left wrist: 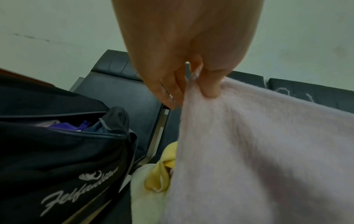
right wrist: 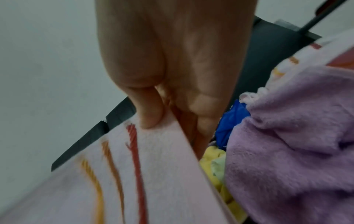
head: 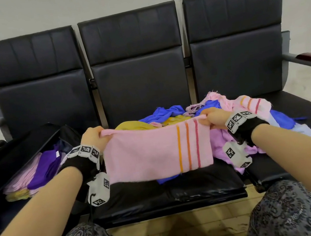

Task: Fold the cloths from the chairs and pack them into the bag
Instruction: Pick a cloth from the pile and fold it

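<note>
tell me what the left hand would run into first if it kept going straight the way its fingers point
Judging loosely, the left hand, pinching the pink striped cloth, points forward at the middle chair's backrest. Nothing seems to lie between, but depth is unclear.

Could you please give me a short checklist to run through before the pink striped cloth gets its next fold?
1. Left hand pinches the pink striped cloth at its top left corner: ok.
2. Right hand pinches the top right corner: ok.
3. Top edge stretched straight between the hands: ok.
4. Cloth hangs clear of the loose pile behind: cannot tell.
5. Bag open on the left seat: ok.
6. Room left in the bag: cannot tell.
</note>
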Tool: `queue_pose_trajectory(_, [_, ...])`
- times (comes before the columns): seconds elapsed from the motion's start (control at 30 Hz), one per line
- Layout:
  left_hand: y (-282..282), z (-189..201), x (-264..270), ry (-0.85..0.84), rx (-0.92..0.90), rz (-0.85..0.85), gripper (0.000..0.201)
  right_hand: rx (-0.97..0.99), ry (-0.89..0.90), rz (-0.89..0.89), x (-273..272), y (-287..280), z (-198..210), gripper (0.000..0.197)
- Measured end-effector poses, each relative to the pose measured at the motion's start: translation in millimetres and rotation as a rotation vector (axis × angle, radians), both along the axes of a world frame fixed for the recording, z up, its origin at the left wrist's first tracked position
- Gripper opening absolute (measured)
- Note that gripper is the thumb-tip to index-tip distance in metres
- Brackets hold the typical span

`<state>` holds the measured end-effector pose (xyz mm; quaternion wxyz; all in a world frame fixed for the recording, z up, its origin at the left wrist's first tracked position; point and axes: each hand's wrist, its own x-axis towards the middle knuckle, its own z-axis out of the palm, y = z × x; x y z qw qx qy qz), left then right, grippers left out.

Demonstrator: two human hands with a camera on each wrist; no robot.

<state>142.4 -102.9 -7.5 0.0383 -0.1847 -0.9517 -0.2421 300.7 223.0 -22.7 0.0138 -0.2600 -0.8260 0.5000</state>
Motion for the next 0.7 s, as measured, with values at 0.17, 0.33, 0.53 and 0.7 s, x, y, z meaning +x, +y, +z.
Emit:
queue_pose_trajectory(0.17, [-4.3,-21.0,-7.4,-0.045,0.170,0.028,0.019,-0.082,0.106,-0.083,-3.5,0.9,-14.3,0.022])
queue_pose_trajectory(0.33, [6.5,-25.6,-0.8,-0.044,0.330,0.069,0.020,-0.004,0.124,-0.124,-1.6,-1.6,-23.3,0.010])
queue_pose_trajectory(0.53, [23.4,-44.6,11.2,-0.110,0.199,0.059,0.015,-0.172,0.073,-0.172,3.1,-10.8,-49.9,0.008])
queue_pose_trajectory(0.7, [46.5,-57.6,31.9,-0.048,0.201,0.024,0.020,-0.479,0.197,-0.200,-4.4,-33.1,-53.3,0.025])
